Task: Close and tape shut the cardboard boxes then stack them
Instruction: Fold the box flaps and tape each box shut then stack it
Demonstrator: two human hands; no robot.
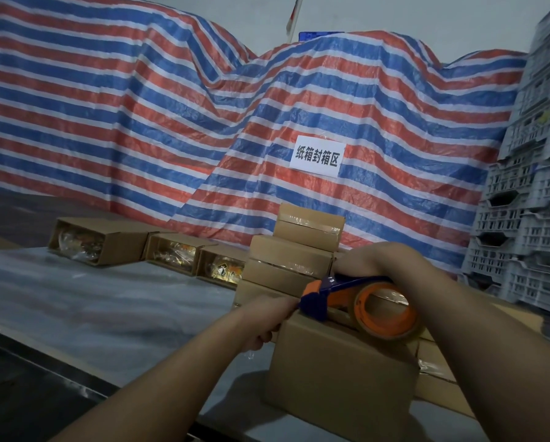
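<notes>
While a striped red, white and blue tarpaulin (178, 116) fills the background, carrying a white paper sign (317, 159) with printed characters, stacked grey plastic crates (528, 193) stand at the right edge. Below them stretches a grey table (85, 301). Along its far side lie three open cardboard boxes (98, 242) on their sides, shiny wrapped contents showing inside. Just right of them rises a stack of taped boxes (294, 253). Nearest the camera, a closed cardboard box (340, 374) sits on the table. A blue and orange tape dispenser (359, 301) rests on its top edge. The right hand (375, 261) grips the dispenser's handle from above. The left hand (267, 323) curls around the box's upper left corner, fingers touching the dispenser's front end.
</notes>
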